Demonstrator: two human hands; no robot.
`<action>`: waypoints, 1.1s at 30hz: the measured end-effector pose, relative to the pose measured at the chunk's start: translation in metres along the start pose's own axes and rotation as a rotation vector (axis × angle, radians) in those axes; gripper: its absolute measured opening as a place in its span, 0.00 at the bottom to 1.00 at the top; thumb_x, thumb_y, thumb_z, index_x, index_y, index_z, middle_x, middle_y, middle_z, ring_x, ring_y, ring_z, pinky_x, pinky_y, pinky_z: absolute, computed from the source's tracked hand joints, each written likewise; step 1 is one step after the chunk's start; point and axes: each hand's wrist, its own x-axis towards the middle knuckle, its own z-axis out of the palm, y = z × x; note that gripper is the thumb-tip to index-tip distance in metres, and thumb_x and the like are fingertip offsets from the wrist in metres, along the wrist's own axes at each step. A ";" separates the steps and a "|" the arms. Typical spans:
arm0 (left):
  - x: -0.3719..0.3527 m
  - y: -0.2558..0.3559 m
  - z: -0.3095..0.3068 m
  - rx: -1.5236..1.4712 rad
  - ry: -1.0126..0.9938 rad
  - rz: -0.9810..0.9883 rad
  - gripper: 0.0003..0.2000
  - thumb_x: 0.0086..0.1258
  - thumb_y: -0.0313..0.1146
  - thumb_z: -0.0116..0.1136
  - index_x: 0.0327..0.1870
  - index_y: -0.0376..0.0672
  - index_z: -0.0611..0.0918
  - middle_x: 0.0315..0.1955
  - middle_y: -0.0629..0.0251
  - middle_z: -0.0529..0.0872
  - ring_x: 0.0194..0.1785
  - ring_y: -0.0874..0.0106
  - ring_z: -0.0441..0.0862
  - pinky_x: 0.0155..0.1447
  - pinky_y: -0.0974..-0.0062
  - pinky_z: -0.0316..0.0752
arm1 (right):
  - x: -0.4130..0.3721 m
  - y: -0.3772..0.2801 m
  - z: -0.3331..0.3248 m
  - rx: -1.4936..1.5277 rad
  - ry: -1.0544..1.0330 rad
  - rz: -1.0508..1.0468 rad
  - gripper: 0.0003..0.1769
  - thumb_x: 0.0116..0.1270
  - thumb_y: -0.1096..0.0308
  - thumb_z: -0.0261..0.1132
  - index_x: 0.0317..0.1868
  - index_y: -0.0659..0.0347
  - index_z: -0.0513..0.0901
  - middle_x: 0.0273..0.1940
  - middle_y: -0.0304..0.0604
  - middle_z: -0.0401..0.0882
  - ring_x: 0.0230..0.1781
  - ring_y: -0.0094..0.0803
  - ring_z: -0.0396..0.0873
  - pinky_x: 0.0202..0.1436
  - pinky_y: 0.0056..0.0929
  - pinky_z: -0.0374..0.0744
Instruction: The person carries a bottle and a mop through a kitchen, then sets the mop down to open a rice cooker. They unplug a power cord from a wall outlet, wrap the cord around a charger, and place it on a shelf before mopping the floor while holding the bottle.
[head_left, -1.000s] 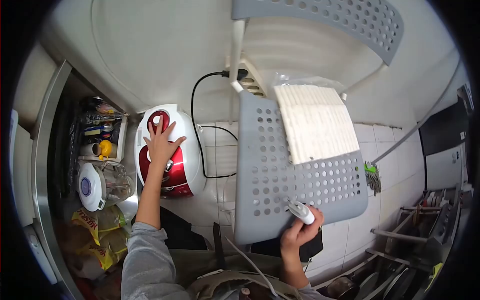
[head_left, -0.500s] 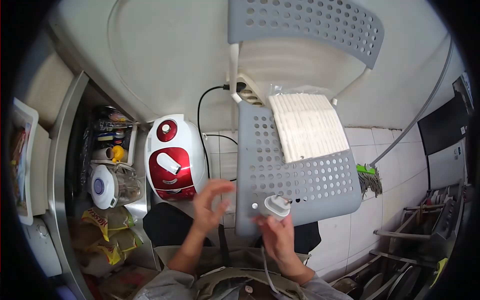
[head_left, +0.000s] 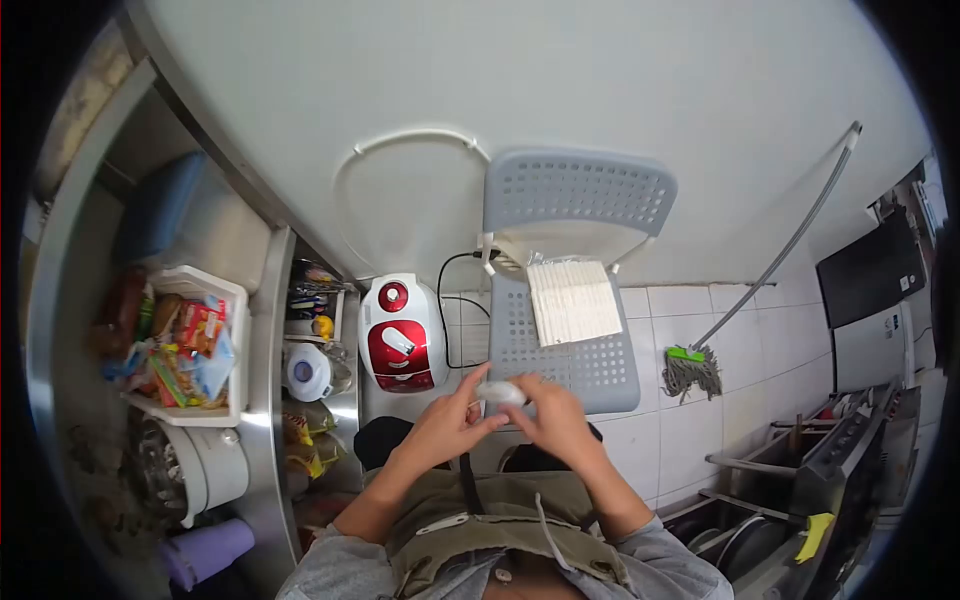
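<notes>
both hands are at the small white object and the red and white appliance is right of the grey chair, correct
No, the red and white appliance stands left of the grey chair in the head view. The left hand and right hand are at the small white object.

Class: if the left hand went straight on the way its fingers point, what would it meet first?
Probably the grey chair seat, which lies just ahead of the left hand in the picture, though the depth between them is unclear.
</notes>
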 end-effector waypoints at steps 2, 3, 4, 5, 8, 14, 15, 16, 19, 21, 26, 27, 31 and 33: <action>-0.009 0.029 -0.012 -0.216 -0.020 0.002 0.19 0.65 0.33 0.55 0.57 0.41 0.72 0.30 0.62 0.83 0.36 0.75 0.80 0.42 0.77 0.73 | -0.013 -0.050 -0.027 0.097 -0.215 0.058 0.20 0.56 0.62 0.66 0.47 0.62 0.75 0.37 0.56 0.78 0.35 0.52 0.77 0.40 0.41 0.76; -0.018 0.041 -0.013 -0.215 -0.019 -0.008 0.19 0.65 0.33 0.55 0.57 0.41 0.72 0.30 0.62 0.83 0.36 0.75 0.80 0.42 0.77 0.73 | -0.020 -0.074 -0.051 0.105 -0.221 0.060 0.20 0.56 0.62 0.66 0.47 0.62 0.75 0.37 0.56 0.78 0.35 0.52 0.77 0.40 0.41 0.76; -0.028 0.053 -0.012 -0.370 -0.057 0.099 0.18 0.65 0.32 0.55 0.56 0.40 0.72 0.34 0.63 0.82 0.40 0.76 0.79 0.46 0.78 0.72 | -0.028 -0.093 -0.081 0.111 -0.241 0.007 0.23 0.56 0.62 0.66 0.50 0.63 0.74 0.40 0.55 0.77 0.37 0.50 0.77 0.41 0.39 0.75; -0.038 0.068 -0.012 -0.524 -0.095 0.211 0.17 0.66 0.31 0.55 0.54 0.38 0.73 0.39 0.63 0.82 0.44 0.77 0.77 0.50 0.79 0.71 | -0.036 -0.113 -0.115 0.116 -0.257 -0.046 0.26 0.56 0.61 0.67 0.53 0.63 0.73 0.43 0.55 0.76 0.39 0.48 0.77 0.43 0.37 0.75; -0.072 0.113 -0.020 -0.547 -0.150 0.170 0.12 0.66 0.29 0.55 0.49 0.37 0.76 0.44 0.66 0.80 0.47 0.78 0.74 0.53 0.79 0.69 | -0.067 -0.195 -0.258 0.518 -0.197 0.040 0.28 0.59 0.59 0.64 0.56 0.66 0.71 0.43 0.50 0.75 0.42 0.35 0.75 0.46 0.32 0.74; -0.120 0.176 -0.074 -0.452 0.025 0.085 0.09 0.67 0.29 0.54 0.45 0.37 0.77 0.37 0.69 0.81 0.43 0.81 0.74 0.48 0.82 0.69 | -0.163 -0.321 -0.454 0.784 0.181 -0.543 0.12 0.62 0.65 0.61 0.36 0.67 0.74 0.31 0.44 0.65 0.29 0.29 0.65 0.21 0.21 0.77; -0.125 0.178 -0.083 -0.386 0.083 0.074 0.09 0.67 0.28 0.53 0.45 0.37 0.77 0.38 0.69 0.81 0.42 0.81 0.74 0.47 0.82 0.69 | -0.192 -0.314 -0.478 0.798 0.194 -0.577 0.07 0.65 0.70 0.58 0.35 0.67 0.75 0.30 0.44 0.67 0.30 0.31 0.67 0.23 0.22 0.78; -0.127 0.182 -0.088 -0.321 0.144 0.065 0.09 0.67 0.28 0.53 0.45 0.37 0.77 0.38 0.69 0.81 0.41 0.82 0.74 0.46 0.82 0.69 | -0.185 -0.341 -0.480 0.784 0.202 -0.577 0.07 0.65 0.70 0.58 0.35 0.67 0.75 0.30 0.44 0.67 0.30 0.31 0.67 0.23 0.22 0.78; -0.137 0.211 -0.099 -0.416 0.195 0.059 0.09 0.67 0.29 0.54 0.45 0.37 0.78 0.38 0.69 0.81 0.41 0.81 0.74 0.46 0.82 0.69 | -0.119 -0.441 -0.463 0.497 -0.196 -0.562 0.06 0.63 0.65 0.61 0.39 0.55 0.79 0.28 0.39 0.72 0.23 0.25 0.64 0.32 0.24 0.70; -0.141 0.224 -0.095 -0.434 0.246 0.106 0.10 0.65 0.34 0.56 0.42 0.39 0.77 0.33 0.72 0.79 0.36 0.84 0.71 0.40 0.85 0.67 | -0.117 -0.468 -0.459 0.402 -0.337 -0.565 0.07 0.62 0.64 0.62 0.41 0.51 0.80 0.27 0.37 0.74 0.21 0.23 0.63 0.36 0.25 0.67; -0.154 0.217 -0.092 -0.447 0.229 0.228 0.11 0.65 0.29 0.56 0.47 0.38 0.78 0.40 0.68 0.82 0.42 0.81 0.75 0.46 0.83 0.69 | -0.170 -0.442 -0.467 0.613 -0.271 -0.643 0.06 0.64 0.69 0.58 0.29 0.58 0.78 0.30 0.40 0.74 0.33 0.29 0.72 0.38 0.24 0.73; -0.158 0.217 -0.092 -0.438 0.213 0.227 0.11 0.65 0.29 0.56 0.47 0.38 0.78 0.40 0.69 0.82 0.42 0.82 0.75 0.45 0.83 0.69 | -0.171 -0.459 -0.464 0.582 -0.268 -0.571 0.05 0.63 0.65 0.60 0.29 0.53 0.79 0.32 0.35 0.76 0.31 0.24 0.71 0.39 0.23 0.70; -0.176 0.215 -0.103 -0.396 0.235 0.202 0.12 0.65 0.29 0.56 0.48 0.38 0.78 0.40 0.70 0.81 0.41 0.83 0.74 0.43 0.84 0.69 | -0.171 -0.494 -0.453 0.621 -0.281 -0.729 0.07 0.62 0.70 0.59 0.29 0.45 0.80 0.32 0.23 0.78 0.35 0.12 0.71 0.43 0.22 0.66; -0.185 0.214 -0.109 -0.386 0.296 0.223 0.12 0.65 0.30 0.57 0.48 0.39 0.78 0.37 0.71 0.81 0.39 0.84 0.74 0.42 0.84 0.69 | -0.180 -0.486 -0.462 0.444 -0.316 -0.985 0.05 0.64 0.67 0.56 0.35 0.46 0.79 0.37 0.24 0.78 0.41 0.17 0.72 0.46 0.25 0.69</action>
